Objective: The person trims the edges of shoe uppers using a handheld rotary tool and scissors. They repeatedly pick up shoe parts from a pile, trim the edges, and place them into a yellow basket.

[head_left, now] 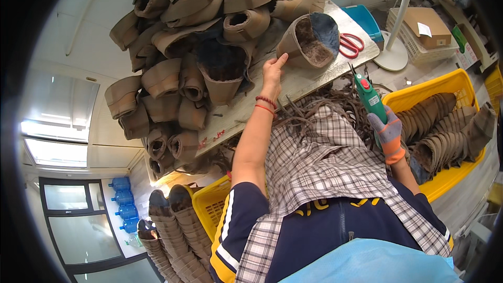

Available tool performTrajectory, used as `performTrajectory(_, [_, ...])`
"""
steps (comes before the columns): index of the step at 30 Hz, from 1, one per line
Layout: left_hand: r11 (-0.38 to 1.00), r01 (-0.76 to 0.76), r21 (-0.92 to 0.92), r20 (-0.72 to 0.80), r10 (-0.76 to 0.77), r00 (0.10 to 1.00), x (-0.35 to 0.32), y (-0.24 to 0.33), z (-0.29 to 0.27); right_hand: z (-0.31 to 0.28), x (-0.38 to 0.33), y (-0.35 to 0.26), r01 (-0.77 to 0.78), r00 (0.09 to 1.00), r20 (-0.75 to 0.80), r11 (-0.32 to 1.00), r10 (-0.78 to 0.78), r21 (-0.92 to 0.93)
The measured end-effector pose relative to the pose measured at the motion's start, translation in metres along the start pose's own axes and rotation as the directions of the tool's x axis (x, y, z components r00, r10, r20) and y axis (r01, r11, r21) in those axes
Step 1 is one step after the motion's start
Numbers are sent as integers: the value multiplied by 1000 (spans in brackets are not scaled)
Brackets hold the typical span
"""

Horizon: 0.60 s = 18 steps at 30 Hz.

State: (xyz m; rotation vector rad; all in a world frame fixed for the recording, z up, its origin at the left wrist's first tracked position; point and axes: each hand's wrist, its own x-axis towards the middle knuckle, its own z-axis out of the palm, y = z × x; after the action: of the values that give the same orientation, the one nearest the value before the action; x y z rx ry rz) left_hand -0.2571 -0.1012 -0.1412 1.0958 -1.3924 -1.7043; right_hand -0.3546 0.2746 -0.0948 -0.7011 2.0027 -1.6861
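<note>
My left hand [273,74], bare with red bracelets at the wrist, pinches the near left edge of a brown boot upper [299,58]. That piece has a fluffy brown lining and a dark blue patch inside; it rests on the table's right part. In my right hand [388,128], which wears a grey and orange glove, is a green electric cutter [369,96] with a red button. The cutter's tip points up toward the table edge, apart from the upper. Red-handled scissors [351,45] lie just right of the upper.
Many similar brown uppers [163,77] are heaped on the table [264,80]. Brown trimmed strips [319,106] cover my checked apron's lap. A yellow crate [437,191] at right holds nested uppers; another yellow crate [210,202] stands lower left. A blue bin [361,21] and a lamp base [392,55] are behind.
</note>
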Motion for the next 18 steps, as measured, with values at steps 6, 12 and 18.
performTrajectory(6, [938, 96, -333, 277, 0, 961, -11, 18, 34, -4, 14, 1, 38, 997, -74, 999, -38, -12])
performTrajectory(12, [741, 238, -628, 424, 69, 903, -50, 84, 3, -8, 37, -13, 223, 969, -69, 961, -237, -164])
performTrajectory(18, [375, 630, -680, 664, -49, 746, -69, 99, -93, 12, 35, -17, 413, 899, 50, 802, -436, -433])
